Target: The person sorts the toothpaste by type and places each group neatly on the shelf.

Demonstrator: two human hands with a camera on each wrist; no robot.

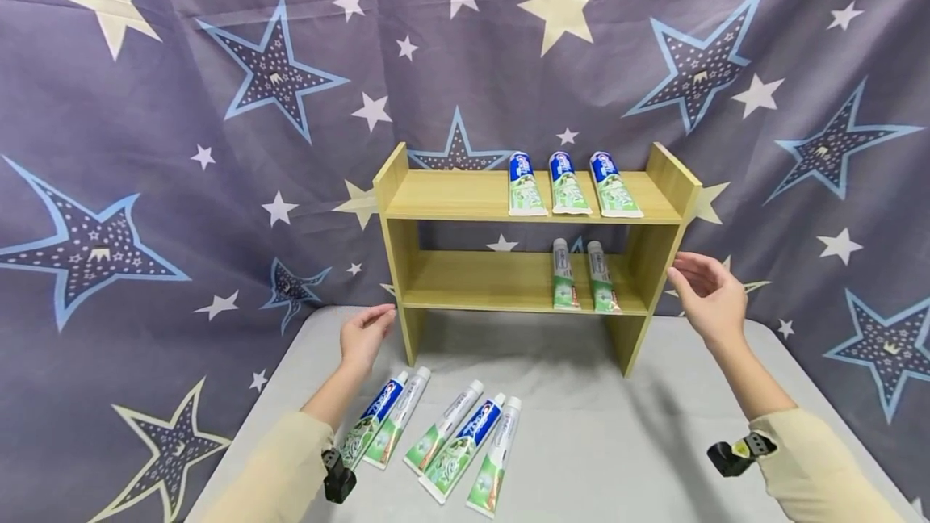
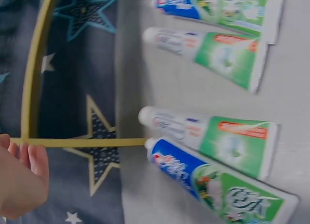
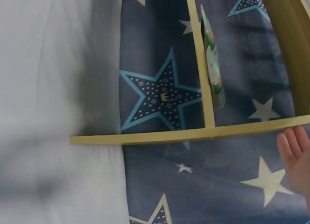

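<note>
A two-tier wooden shelf [image 1: 479, 281] stands on the grey table. My left hand [image 1: 366, 337] is at its left side panel, fingertips right at the edge; in the left wrist view the fingers [image 2: 39, 158] are loosely bent beside the wood. On the other side my right hand [image 1: 710, 297] has its fingertips against the right side panel, and its fingers [image 3: 293, 139] look fairly straight in the right wrist view. Three blue-and-green toothpaste tubes [image 1: 570, 184] lie on the top board. Two white-and-green toothpaste tubes [image 1: 563, 274] lie on the lower board, toward the right.
Several more toothpaste tubes, blue-green [image 1: 461, 449] and white-green [image 1: 497, 458], lie on the table [image 1: 581, 442] in front of the shelf, some beside my left forearm. A star-patterned curtain [image 1: 465, 63] hangs behind.
</note>
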